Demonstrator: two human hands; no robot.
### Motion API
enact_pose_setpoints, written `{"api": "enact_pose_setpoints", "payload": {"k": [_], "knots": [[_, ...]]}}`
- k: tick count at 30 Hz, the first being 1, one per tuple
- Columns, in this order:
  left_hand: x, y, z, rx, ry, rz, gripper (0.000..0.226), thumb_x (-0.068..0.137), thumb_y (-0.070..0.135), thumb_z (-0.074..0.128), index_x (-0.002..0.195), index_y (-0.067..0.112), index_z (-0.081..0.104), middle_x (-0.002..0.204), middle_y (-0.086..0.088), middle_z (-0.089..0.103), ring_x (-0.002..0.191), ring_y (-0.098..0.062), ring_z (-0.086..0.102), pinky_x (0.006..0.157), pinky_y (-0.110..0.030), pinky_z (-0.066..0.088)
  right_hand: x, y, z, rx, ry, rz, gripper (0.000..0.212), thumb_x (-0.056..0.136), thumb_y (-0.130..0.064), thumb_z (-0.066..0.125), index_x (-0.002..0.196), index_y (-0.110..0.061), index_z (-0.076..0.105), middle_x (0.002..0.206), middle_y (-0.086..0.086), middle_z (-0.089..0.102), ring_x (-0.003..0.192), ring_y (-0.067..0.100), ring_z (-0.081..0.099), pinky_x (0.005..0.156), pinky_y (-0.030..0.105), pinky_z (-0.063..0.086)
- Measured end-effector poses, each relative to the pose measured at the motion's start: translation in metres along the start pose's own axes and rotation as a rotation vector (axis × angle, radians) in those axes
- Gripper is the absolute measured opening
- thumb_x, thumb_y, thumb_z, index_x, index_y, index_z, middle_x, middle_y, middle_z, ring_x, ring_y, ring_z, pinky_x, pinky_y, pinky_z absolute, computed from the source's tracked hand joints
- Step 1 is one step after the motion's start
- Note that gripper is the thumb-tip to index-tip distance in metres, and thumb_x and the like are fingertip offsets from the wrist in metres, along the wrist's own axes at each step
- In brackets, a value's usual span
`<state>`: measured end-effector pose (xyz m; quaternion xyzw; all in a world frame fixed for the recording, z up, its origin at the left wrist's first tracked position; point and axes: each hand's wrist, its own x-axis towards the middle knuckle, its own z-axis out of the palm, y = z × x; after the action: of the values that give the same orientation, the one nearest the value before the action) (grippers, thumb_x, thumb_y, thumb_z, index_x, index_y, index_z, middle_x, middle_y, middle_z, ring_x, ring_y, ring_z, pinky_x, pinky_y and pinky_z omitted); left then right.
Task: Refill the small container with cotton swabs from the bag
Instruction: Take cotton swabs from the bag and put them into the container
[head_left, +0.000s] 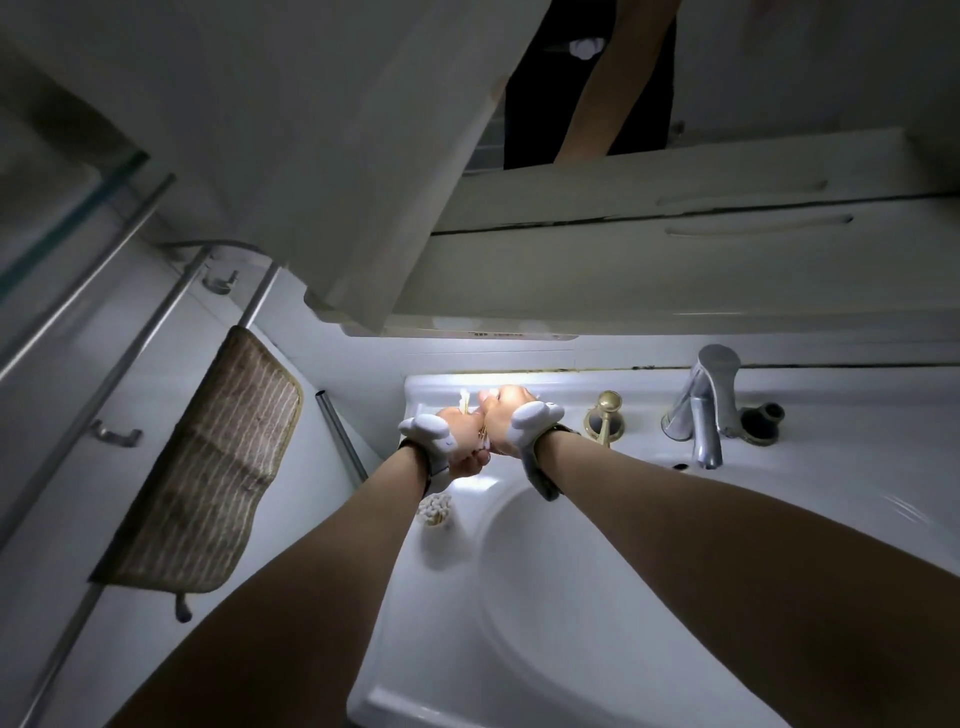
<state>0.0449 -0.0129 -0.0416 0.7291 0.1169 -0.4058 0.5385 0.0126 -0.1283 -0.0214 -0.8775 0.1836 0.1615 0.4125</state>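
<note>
Left hand (464, 441) and right hand (503, 415) meet over the sink ledge (571, 395), fingers curled on cotton swabs (464, 401); container (435, 510) sits near the basin edge.

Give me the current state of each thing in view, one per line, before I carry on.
Left hand: curled, gripping cotton swabs.
Right hand: curled against the left; what it grips is hidden.
Cotton swabs: bunched between the hands, tips sticking out.
Small container: upright on the sink ledge, open, swabs inside.
Faucet: no water running.
Towel: hanging over the rail.
Sink: basin looks dry.
</note>
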Motion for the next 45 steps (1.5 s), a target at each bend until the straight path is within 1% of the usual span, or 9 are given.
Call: {"api": "enact_pose_setpoints", "payload": {"k": [6,11,15,19,26,35,38,41,45], "knots": [[-0.01,-0.006,0.008,-0.188,0.036,0.013,0.037,0.101,0.037,0.047,0.087,0.005,0.058,0.054,-0.005,0.057,0.044,-0.015,0.053,0.043,-0.022,0.045,-0.014,0.006,-0.009,-0.008,-0.014,-0.069,0.038,0.105,-0.023,0.027,0.075,-0.014,0.048,0.088,0.005,0.057,0.088,0.028,0.051,0.075,0.032,0.035],[-0.023,-0.004,0.006,-0.261,-0.079,0.039,0.026,0.104,0.028,0.044,0.088,0.01,0.053,0.06,0.0,0.047,0.049,-0.011,0.043,0.044,-0.02,0.039,-0.016,0.009,-0.009,0.136,-0.018,-0.036,0.044,0.104,-0.031,0.032,0.101,-0.005,0.067,0.109,0.014,0.067,0.105,0.033,0.058,0.099,0.043,0.044],[-0.033,-0.004,0.003,-0.108,-0.178,0.077,0.026,0.102,0.029,0.051,0.082,0.014,0.056,0.061,0.002,0.039,0.05,-0.009,0.032,0.044,-0.019,0.03,-0.015,0.012,-0.007,0.375,-0.071,0.006,0.036,0.099,-0.029,0.038,0.094,-0.01,0.067,0.095,0.007,0.067,0.09,0.025,0.059,0.082,0.035,0.046],[-0.033,-0.004,0.006,0.129,-0.204,0.107,0.027,0.095,0.023,0.057,0.07,0.014,0.056,0.059,0.001,0.034,0.047,-0.011,0.024,0.042,-0.022,0.024,-0.018,0.01,-0.002,0.476,-0.074,0.045,0.059,0.089,-0.063,0.034,0.095,-0.016,0.068,0.095,0.004,0.07,0.091,0.021,0.064,0.09,0.037,0.047],[-0.029,-0.001,0.009,0.481,-0.074,0.191,0.01,0.081,0.017,0.036,0.077,0.013,0.043,0.055,0.001,0.032,0.039,-0.009,0.023,0.043,-0.02,0.021,-0.022,0.012,0.001,0.17,-0.092,-0.134,0.049,0.103,-0.046,0.029,0.093,-0.011,0.062,0.098,0.008,0.067,0.093,0.027,0.062,0.084,0.039,0.047],[-0.025,0.004,0.006,0.839,0.063,0.314,0.031,0.079,0.04,0.056,0.064,0.013,0.052,0.052,0.002,0.051,0.044,-0.015,0.042,0.048,-0.023,0.037,-0.021,0.019,-0.001,-0.158,0.083,-0.16,0.042,0.104,-0.042,0.021,0.09,-0.016,0.051,0.099,0.005,0.061,0.089,0.027,0.051,0.079,0.036,0.036],[-0.024,0.005,0.008,0.932,-0.003,0.41,0.013,0.074,0.029,0.074,0.073,0.021,0.063,0.063,0.01,0.063,0.056,-0.01,0.055,0.051,-0.022,0.043,-0.02,0.019,-0.001,-0.167,0.04,-0.132,0.048,0.104,-0.043,0.019,0.095,-0.013,0.055,0.103,0.007,0.063,0.092,0.029,0.053,0.082,0.037,0.036],[-0.026,0.006,0.011,0.932,-0.047,0.43,0.028,0.068,0.009,0.074,0.066,0.026,0.053,0.048,0.018,0.057,0.041,0.002,0.051,0.039,-0.012,0.035,-0.022,0.017,0.0,-0.109,0.024,-0.133,0.048,0.105,-0.044,0.023,0.1,-0.011,0.057,0.104,0.008,0.063,0.096,0.03,0.052,0.084,0.037,0.035],[-0.027,0.001,0.007,0.737,-0.075,0.301,0.029,0.068,-0.005,0.068,0.076,0.016,0.05,0.053,0.001,0.051,0.043,-0.014,0.045,0.041,-0.017,0.035,-0.03,0.015,-0.007,-0.123,-0.042,-0.136,0.045,0.106,-0.037,0.029,0.097,-0.007,0.061,0.101,0.01,0.066,0.097,0.031,0.058,0.091,0.039,0.043]]}}
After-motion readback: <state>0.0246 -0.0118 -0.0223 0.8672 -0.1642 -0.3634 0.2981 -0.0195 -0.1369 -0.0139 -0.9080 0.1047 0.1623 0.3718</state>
